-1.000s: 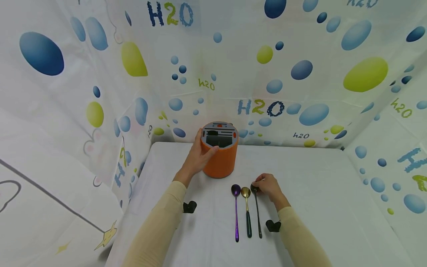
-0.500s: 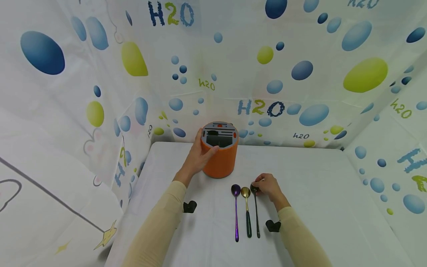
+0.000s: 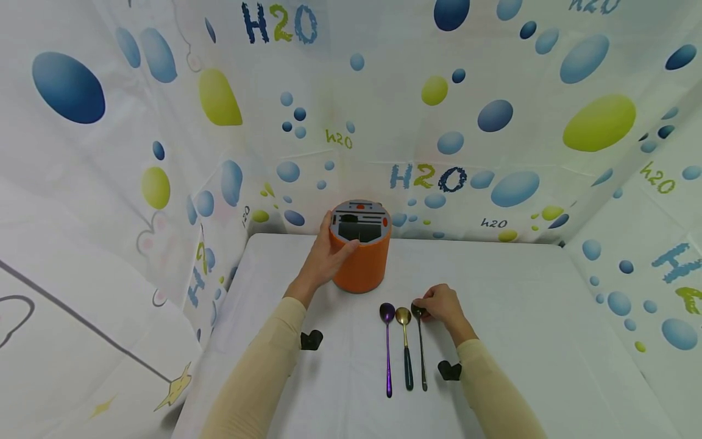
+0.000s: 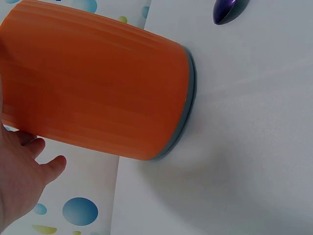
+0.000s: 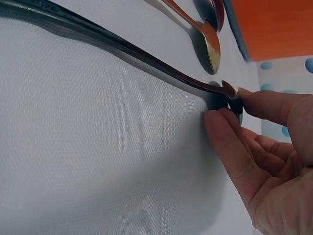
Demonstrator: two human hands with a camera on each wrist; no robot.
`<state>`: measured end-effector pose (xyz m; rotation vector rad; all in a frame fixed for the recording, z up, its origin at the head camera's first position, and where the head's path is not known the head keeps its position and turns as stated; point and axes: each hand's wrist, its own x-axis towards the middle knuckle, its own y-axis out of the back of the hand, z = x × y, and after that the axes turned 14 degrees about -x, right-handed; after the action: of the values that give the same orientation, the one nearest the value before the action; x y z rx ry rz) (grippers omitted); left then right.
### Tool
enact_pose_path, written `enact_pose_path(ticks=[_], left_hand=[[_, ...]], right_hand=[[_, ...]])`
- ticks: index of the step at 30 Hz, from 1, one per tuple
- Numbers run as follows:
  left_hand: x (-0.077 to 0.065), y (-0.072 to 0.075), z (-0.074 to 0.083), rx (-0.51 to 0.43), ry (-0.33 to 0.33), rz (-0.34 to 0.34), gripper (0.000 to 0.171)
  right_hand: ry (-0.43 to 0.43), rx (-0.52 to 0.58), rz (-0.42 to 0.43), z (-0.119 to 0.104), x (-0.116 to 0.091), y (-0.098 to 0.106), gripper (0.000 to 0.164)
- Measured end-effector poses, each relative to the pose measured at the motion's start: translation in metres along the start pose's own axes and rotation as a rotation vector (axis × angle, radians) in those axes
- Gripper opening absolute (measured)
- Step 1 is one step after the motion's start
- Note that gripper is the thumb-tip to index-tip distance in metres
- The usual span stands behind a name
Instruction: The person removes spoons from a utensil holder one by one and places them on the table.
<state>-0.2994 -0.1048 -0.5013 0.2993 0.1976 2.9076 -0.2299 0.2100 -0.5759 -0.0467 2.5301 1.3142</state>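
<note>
An orange cylindrical holder (image 3: 362,268) with a grey slotted top stands at the back of the table. My left hand (image 3: 323,259) grips it from the left side, thumb over the top rim; the left wrist view shows its orange wall (image 4: 98,83) and some fingers of that hand (image 4: 24,171). In front lie three long-handled spoons side by side, bowls pointing away: a purple spoon (image 3: 388,347), a gold spoon with a dark green handle (image 3: 407,353) and a dark spoon (image 3: 421,350) on the right. My right hand (image 3: 443,305) pinches the dark spoon's bowl (image 5: 234,100) between thumb and fingers.
A white cloth covers the table (image 3: 504,292). Behind it and along both sides hangs a white sheet (image 3: 384,110) printed with blue and green bubbles. Dark heart-shaped pieces (image 3: 311,340) show beside each forearm.
The dark spoon's handle end has shifted slightly left, toward the gold spoon, its bowl still in the right hand. My left hand and the orange holder have stayed in place.
</note>
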Motion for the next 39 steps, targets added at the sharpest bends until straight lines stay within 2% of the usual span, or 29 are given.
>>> enact_pose_path(ticks=[5,20,39], left_hand=[[0.0005,-0.0001,-0.0004,-0.002,-0.008,0.0,0.098],[-0.0005,0.0003,-0.0002,0.004,0.02,0.008,0.101],[-0.0012,-0.0002,0.0002,0.014,0.035,0.012,0.101]], right_hand=[[-0.003,-0.031,-0.007,-0.002,-0.0006,0.0023,0.025],[0.0,-0.127,0.003,0.0006,0.0,0.0033,0.032],[-0.01,-0.152,-0.008,0.0036,0.0004,0.0042,0.036]])
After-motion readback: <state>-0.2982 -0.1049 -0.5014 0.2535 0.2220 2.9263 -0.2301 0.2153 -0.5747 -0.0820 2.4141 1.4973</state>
